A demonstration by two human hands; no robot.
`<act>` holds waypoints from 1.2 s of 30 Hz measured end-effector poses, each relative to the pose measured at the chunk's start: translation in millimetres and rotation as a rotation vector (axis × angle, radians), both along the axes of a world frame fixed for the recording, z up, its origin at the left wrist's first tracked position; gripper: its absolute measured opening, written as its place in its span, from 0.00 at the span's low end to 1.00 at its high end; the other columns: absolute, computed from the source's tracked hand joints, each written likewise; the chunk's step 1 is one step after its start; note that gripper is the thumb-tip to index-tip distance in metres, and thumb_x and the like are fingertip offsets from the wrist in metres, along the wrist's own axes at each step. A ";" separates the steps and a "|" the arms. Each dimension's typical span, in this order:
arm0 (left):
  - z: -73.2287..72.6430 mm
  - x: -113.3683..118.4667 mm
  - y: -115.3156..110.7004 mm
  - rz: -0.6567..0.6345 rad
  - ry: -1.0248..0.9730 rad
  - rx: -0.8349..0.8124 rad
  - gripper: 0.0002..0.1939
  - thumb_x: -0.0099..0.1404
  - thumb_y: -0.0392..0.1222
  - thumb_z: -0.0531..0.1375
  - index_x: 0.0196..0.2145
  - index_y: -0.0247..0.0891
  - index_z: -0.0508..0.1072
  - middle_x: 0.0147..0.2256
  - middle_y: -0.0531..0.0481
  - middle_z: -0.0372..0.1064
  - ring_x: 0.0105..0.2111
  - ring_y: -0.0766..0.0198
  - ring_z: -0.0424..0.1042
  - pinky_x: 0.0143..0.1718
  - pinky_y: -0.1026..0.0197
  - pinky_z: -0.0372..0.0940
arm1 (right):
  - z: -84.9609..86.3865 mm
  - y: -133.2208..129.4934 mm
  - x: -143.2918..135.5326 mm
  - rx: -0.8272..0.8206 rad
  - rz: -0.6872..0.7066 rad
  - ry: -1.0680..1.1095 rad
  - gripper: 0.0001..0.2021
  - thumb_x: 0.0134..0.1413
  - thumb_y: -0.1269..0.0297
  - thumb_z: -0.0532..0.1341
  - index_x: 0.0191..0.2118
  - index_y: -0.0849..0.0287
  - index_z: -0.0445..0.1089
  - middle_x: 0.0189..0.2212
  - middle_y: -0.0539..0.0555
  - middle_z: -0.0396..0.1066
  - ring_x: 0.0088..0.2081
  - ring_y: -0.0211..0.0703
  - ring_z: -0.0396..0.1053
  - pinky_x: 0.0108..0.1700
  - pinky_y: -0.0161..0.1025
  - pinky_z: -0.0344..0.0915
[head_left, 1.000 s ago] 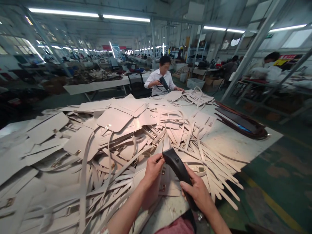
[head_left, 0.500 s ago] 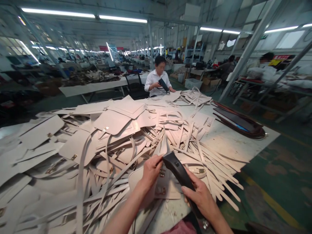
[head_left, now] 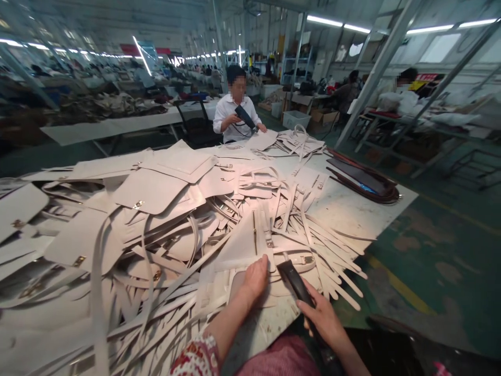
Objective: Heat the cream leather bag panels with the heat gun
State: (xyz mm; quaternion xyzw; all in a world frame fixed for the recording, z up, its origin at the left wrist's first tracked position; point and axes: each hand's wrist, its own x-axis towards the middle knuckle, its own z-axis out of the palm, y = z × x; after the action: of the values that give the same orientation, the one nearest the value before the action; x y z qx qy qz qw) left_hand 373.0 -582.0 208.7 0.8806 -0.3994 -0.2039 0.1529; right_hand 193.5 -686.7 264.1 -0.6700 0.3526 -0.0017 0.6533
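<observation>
My right hand (head_left: 321, 313) is wrapped round the handle of a black heat gun (head_left: 294, 278), whose short metal nozzle points away from me. Just left of it, my left hand (head_left: 255, 279) has its fingers pressed together at the near edge of a beige leather bag panel (head_left: 237, 237). A gold zipper (head_left: 254, 232) runs along that panel. Beyond the gun's nozzle lies a strap with a metal buckle (head_left: 307, 259). The left fingertips are partly hidden by the hand itself.
Beige bag pieces (head_left: 152, 188) and straps cover much of the table (head_left: 348, 222). Strap ends (head_left: 344, 282) overhang its right edge. Dark brown pieces (head_left: 364, 180) lie at the far right corner. Across the table, a co-worker (head_left: 238, 112) holds a dark blue handheld tool (head_left: 245, 117).
The view has swung right and down. The zippered panel now lies flatter and shows its zipper. The heat gun, close against my left hand before, is now apart from it, to the right.
</observation>
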 end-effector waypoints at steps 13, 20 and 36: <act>19.8 -4.2 4.8 0.041 0.064 0.007 0.21 0.52 0.26 0.49 0.44 0.38 0.58 0.38 0.45 0.68 0.38 0.60 0.66 0.38 0.62 0.58 | -2.9 14.5 25.4 -0.013 0.071 -0.014 0.30 0.50 0.59 0.56 0.60 0.56 0.49 0.16 0.44 0.63 0.14 0.37 0.61 0.14 0.32 0.61; 42.8 -54.0 8.6 -0.007 0.060 0.112 0.36 0.52 0.31 0.54 0.58 0.28 0.47 0.45 0.31 0.63 0.44 0.45 0.64 0.45 0.46 0.57 | -17.3 17.1 31.4 -0.077 0.073 0.057 0.33 0.47 0.57 0.57 0.60 0.58 0.50 0.14 0.44 0.64 0.10 0.37 0.58 0.11 0.33 0.57; -9.2 -88.7 109.1 -0.224 0.215 -0.023 0.45 0.50 0.45 0.60 0.61 0.32 0.43 0.63 0.38 0.29 0.61 0.50 0.30 0.60 0.53 0.41 | 9.8 44.1 56.7 -0.195 0.320 -0.013 0.30 0.47 0.60 0.58 0.58 0.58 0.54 0.20 0.47 0.70 0.16 0.40 0.64 0.18 0.35 0.63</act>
State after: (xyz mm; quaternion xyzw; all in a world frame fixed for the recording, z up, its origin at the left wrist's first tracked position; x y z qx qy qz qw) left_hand 284.3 -472.9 199.5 0.8019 -0.4787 -0.3083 0.1810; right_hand 250.2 -642.6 273.9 -0.7776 0.2355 0.0635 0.5795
